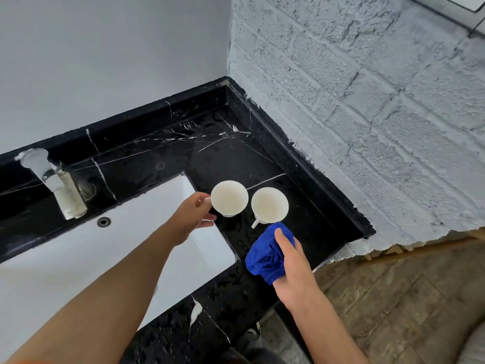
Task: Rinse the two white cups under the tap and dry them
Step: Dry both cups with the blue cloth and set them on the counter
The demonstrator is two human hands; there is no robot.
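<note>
Two white cups stand upright side by side on the black marble counter (225,153), right of the sink. My left hand (193,215) pinches the handle of the left cup (229,197). The right cup (269,204) stands free, its handle pointing toward me. My right hand (294,261) grips a bunched blue cloth (265,254) just in front of the right cup, above the counter's front edge. The chrome tap (56,183) sits at the far left behind the sink, with no water running that I can see.
A white rectangular sink (78,258) is set into the counter on the left. Water drops speckle the counter near the front. A grey wall rises behind, a painted brick wall at the right. Wooden floor lies at the lower right.
</note>
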